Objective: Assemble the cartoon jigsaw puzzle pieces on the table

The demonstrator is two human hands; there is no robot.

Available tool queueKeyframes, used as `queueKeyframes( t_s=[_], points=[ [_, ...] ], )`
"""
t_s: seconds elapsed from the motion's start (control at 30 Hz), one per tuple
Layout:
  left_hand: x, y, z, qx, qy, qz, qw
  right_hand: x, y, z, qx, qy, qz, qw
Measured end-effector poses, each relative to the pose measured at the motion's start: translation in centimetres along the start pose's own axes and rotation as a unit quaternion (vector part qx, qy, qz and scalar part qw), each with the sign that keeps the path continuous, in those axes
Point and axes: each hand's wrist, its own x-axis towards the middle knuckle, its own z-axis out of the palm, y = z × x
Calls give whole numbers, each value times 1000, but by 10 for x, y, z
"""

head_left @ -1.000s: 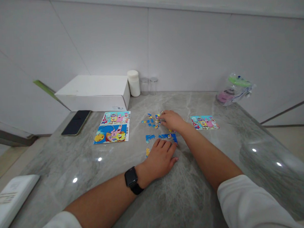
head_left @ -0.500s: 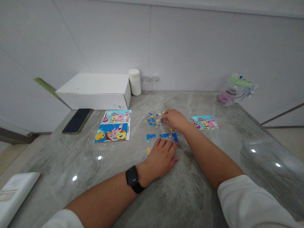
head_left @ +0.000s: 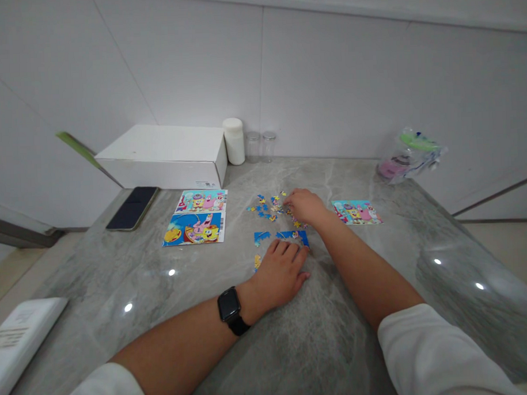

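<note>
"Jigsaw puzzle (head_left: 304,237), where is it?"

"Partly laid out at the left hand's (head_left: 280,274) fingertips, nearer the body than the right hand (head_left: 306,207). Marble tabletop (head_left: 329,345) under both."

"Big stuff first?"

"White box (head_left: 159,172), far beyond the left hand and off to its left. Phone (head_left: 133,209) left of both hands. Printed picture sheet (head_left: 196,227), also left of both, nearer than the phone. Small picture card (head_left: 354,212), just right of the right hand, partly behind its forearm."

"Hand states?"

"Left: palm down, fingers loosely extended, over part of the puzzle. Right: fingers bent and drawn narrow at the loose pieces (head_left: 262,208). Can't tell if it pinches one."

"Smallest?"

"Those loose pieces, beyond the left hand and mostly left of the right. Plus a yellow piece (head_left: 257,261) just left of the left hand."

"Risks?"

"Left palm could drag the unjoined sections out of line if it slides; they sit on smooth stone. It also hides pieces, so a fit could be misjudged. Right fingertips or wrist could scatter the crowded pieces, or pick up two."
</note>
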Motion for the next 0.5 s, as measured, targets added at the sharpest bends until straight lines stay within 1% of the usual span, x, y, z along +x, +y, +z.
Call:
queueKeyframes(
  t_s=[0.1, 0.17, 0.33, 0.5],
  points=[
    [0, 0, 0, 0, -3, -1, 1000, 1, -2, 0, 3, 6, -44, 999],
    [0, 0, 0, 0, -2, -3, 1000, 1, -3, 0, 0, 0, -52, 999],
    [0, 0, 1, 3, 4, -1, 1000, 2, 3, 2, -1, -10, -23, 1000],
    [-1, 0, 1, 3, 4, 0, 1000, 3, 6, 3, -3, -6, 10, 1000]
  ],
)
